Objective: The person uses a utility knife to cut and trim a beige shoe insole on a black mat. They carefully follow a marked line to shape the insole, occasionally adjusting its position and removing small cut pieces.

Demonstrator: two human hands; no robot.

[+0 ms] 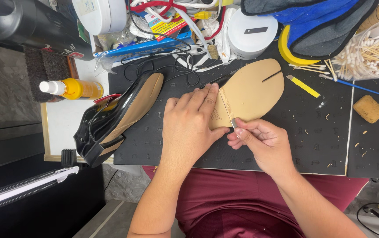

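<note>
While the left hand [189,128] presses the tan sole [251,90] flat, 2 hands work on the desk [312,145].
Right hand [262,141] fingers pinch a thin blade [232,121] — the sole looks light, stiff, best held flat.

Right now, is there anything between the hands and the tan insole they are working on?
Nothing visible does. The left hand lies flat on the tan insole, and the right hand holds a small blade against its skived edge. The black shoe lies apart, off to the side.
</note>
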